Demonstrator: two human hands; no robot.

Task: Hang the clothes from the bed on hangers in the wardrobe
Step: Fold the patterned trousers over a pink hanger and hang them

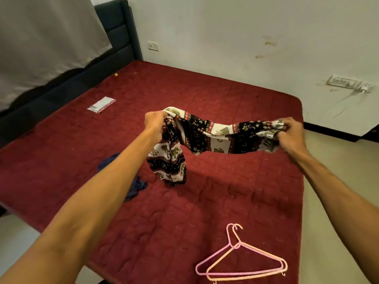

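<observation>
A black, white and red elephant-print garment (205,134) hangs stretched between my two hands above the red quilted bed (225,201). My left hand (154,123) grips its left end, from which a length of cloth dangles down to the mattress. My right hand (291,131) grips the bunched right end. A dark blue garment (137,184) lies crumpled on the bed, partly hidden under my left forearm. Two plastic hangers, one pink (217,257) and one peach (260,252), lie overlapped near the bed's front right corner.
A small clear plastic packet (102,104) lies on the bed's far left. A dark padded headboard (121,33) and a grey cloth (45,42) stand at the left. White wall with switch plates (342,82) runs behind; pale floor lies to the right.
</observation>
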